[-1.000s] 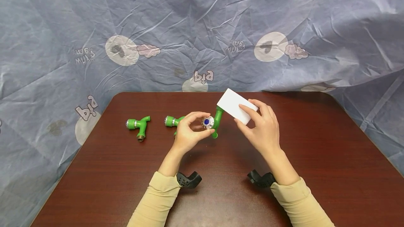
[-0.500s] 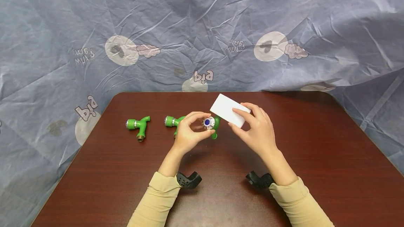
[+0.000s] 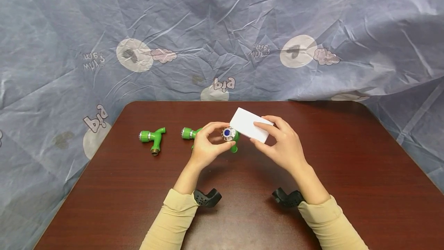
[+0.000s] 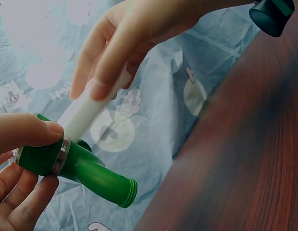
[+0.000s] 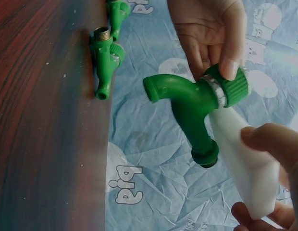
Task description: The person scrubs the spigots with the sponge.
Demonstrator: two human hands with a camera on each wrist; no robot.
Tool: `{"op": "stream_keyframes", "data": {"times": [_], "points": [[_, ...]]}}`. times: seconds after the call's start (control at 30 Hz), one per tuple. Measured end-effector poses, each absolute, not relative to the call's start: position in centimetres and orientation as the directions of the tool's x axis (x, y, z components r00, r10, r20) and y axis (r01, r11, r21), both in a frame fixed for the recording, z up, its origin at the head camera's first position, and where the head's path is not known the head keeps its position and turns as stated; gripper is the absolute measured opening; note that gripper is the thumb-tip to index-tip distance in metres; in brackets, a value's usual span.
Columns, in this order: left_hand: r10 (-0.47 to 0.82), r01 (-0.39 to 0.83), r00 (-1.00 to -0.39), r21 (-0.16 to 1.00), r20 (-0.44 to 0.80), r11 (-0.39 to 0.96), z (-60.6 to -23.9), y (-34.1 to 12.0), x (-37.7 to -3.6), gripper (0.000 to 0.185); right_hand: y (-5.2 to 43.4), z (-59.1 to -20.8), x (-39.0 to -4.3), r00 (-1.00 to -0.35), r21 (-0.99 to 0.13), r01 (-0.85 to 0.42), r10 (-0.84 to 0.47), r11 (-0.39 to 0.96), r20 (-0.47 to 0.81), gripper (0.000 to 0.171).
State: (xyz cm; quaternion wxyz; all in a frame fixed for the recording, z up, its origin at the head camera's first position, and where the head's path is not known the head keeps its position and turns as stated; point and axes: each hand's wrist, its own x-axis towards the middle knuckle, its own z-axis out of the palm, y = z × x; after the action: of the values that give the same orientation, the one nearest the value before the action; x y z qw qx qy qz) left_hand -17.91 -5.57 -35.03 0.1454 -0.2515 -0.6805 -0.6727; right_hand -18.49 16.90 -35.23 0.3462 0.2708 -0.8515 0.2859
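While the left hand (image 3: 206,147) pinches a green plastic faucet (image 5: 190,103) by its ribbed handle, thumb on 1 side and fingertips on the other, the right hand (image 3: 286,146) grasps a white sponge block (image 3: 248,124) between thumb and fingers. Both hands work above the middle of the desk (image 3: 329,157), with the faucet held up in the air. Its clear cap with a blue center (image 3: 227,132) faces the head camera, and a silver collar (image 5: 219,93) rings the neck where handle meets body. The sponge block is tilted, 1 end reaching in beside that collar; whether it actually touches the faucet cannot be told for sure.

To the left on the desk lie 2 more green faucets. The farther-left faucet (image 3: 156,138) shows its ribbed handle, curved spout and brass threaded inlet; the nearer faucet (image 3: 188,133) is partly hidden behind the left hand. Each wrist carries 1 black mount, the left mount (image 3: 208,198) and the right mount (image 3: 288,197). Behind the desk hangs a wrinkled blue-gray printed cloth (image 3: 222,22).
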Motion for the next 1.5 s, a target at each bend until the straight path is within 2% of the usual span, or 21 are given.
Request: {"op": "stream_keyframes", "data": {"times": [0.13, 0.23, 0.47, 0.8, 0.9, 1.33, 1.5], "points": [[0.124, 0.539, -0.834, 0.842, 0.538, -0.028, -35.0, -5.6, -17.9, 0.045, 16.9, -35.0, -18.2, -0.647, -0.399, -0.644, -0.185, 0.653, 0.740, 0.041], [0.100, 0.538, -0.836, 0.842, 0.539, -0.036, -35.0, -5.6, -18.0, 0.045, 16.7, -35.0, -18.1, -0.665, -0.437, -0.641, -0.173, 0.631, 0.727, 0.040], [0.048, 0.548, -0.833, 0.835, 0.550, -0.058, -36.0, -5.7, -18.8, 0.045, 17.1, -34.8, -18.1, -0.658, -0.429, -0.651, -0.184, 0.626, 0.730, 0.038], [0.029, 0.514, -0.856, 0.856, 0.516, -0.055, -34.7, -5.8, -17.9, 0.045, 17.4, -34.7, -18.1, -0.645, -0.439, -0.672, -0.179, 0.597, 0.743, 0.038], [0.035, 0.510, -0.858, 0.859, 0.512, -0.053, -34.8, -5.8, -17.9, 0.044, 17.4, -34.7, -18.2, -0.630, -0.444, -0.692, -0.177, 0.569, 0.756, 0.039], [0.100, 0.561, -0.822, 0.827, 0.560, -0.018, -34.8, -5.5, -17.8, 0.046, 17.1, -34.8, -18.2, -0.597, -0.390, -0.760, -0.320, 0.520, 0.736, 0.038], [0.104, 0.540, -0.836, 0.841, 0.538, -0.011, -34.7, -5.4, -17.6, 0.049, 16.9, -34.8, -18.1, -0.585, -0.360, -0.745, -0.292, 0.562, 0.757, 0.039]]}}
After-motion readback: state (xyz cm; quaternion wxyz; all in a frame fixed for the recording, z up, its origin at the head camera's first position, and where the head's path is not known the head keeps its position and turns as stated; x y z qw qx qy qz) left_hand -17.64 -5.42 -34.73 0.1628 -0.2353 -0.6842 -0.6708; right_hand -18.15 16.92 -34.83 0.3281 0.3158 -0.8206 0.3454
